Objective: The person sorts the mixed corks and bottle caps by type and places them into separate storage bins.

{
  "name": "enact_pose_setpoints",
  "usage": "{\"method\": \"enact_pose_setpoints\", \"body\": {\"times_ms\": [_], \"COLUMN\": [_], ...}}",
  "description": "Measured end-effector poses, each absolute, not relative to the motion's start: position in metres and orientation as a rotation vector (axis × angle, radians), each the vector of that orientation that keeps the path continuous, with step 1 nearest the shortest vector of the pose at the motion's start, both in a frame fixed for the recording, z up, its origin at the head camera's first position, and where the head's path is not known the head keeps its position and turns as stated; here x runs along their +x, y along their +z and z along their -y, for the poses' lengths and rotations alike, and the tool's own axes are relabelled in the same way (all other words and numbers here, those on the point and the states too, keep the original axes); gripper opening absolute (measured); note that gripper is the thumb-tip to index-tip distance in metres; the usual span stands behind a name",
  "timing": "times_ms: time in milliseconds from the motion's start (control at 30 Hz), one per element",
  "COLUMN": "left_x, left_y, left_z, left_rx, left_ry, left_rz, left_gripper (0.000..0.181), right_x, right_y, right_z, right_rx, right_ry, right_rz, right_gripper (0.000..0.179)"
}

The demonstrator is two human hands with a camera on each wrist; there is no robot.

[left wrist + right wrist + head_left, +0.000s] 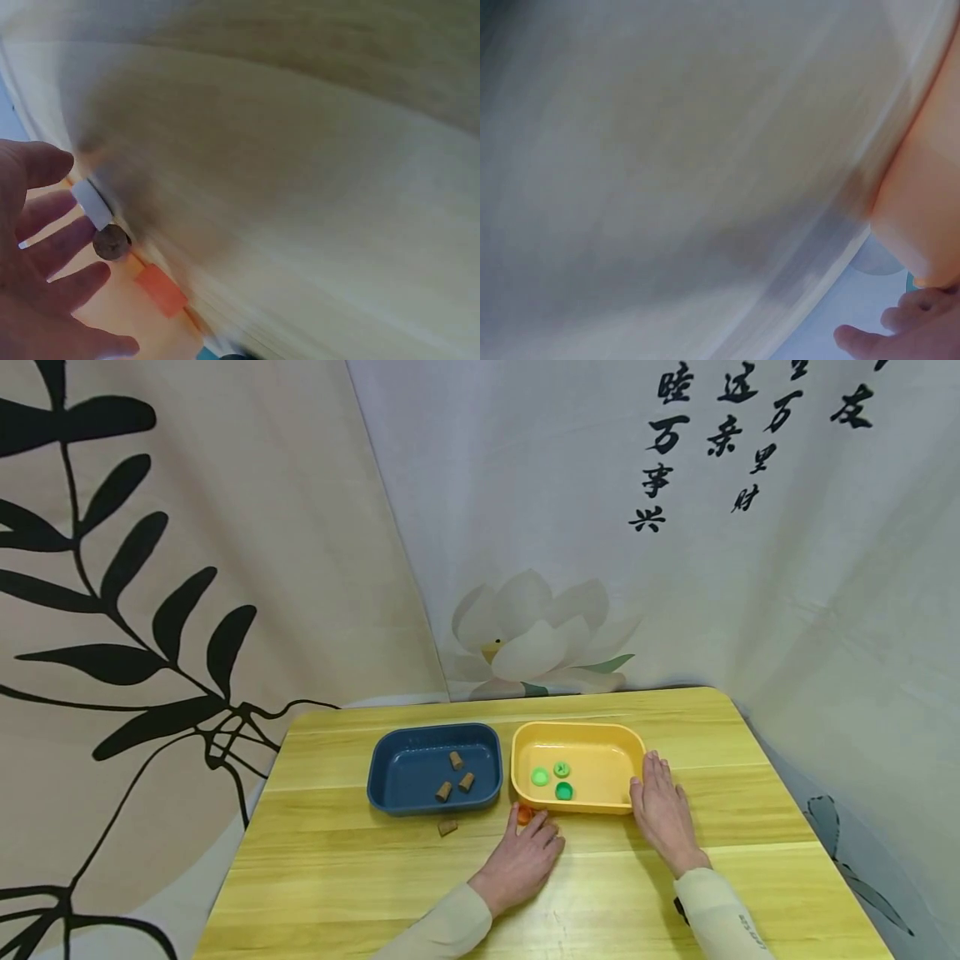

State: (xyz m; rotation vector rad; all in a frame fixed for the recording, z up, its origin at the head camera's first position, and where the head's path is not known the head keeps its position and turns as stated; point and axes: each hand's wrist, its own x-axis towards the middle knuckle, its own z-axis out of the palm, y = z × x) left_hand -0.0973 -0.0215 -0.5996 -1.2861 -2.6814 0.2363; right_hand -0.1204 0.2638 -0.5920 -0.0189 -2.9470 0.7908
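My left hand (522, 864) reaches over the table, fingers stretched toward a small orange-red piece (525, 814) that lies at the near left corner of a yellow tray (581, 807). In the left wrist view its fingers are spread, close to a white piece (91, 204), a round brown piece (112, 241) and an orange-red piece (161, 290). My right hand (665, 810) rests its straight fingers against the tray's right end. Inside the tray lie three green round pieces (563, 791). The right wrist view shows only part of the right hand (911, 330) beside the tray's wall.
A dark blue tray (435, 810) stands left of the yellow one, with three brown cork-like pieces (466, 782) inside. Another cork-like piece (447, 827) lies on the wooden table (337, 877) in front of it. Printed curtains (570, 510) hang behind.
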Motion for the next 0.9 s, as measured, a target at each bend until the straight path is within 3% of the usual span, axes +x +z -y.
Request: {"method": "enact_pose_setpoints", "body": {"times_ms": [333, 700, 900], "left_x": [-0.092, -0.082, -0.08], "left_y": [-0.601, -0.6, -0.599], "left_z": [0.038, 0.064, 0.07], "left_rx": [-1.352, -1.383, -1.353], "left_ry": [0.145, 0.042, 0.007], "left_rz": [2.586, 2.631, 2.682], "left_gripper": [0.017, 0.022, 0.045], "right_x": [-0.121, -0.12, -0.121], "right_y": [-0.593, -0.594, -0.596], "right_z": [-0.263, -0.263, -0.263], "right_rx": [-0.02, -0.009, -0.003], "right_ry": [0.782, 0.782, 0.793], "right_rz": [2.95, 2.922, 2.919], "right_gripper": [0.066, 0.067, 0.066]}}
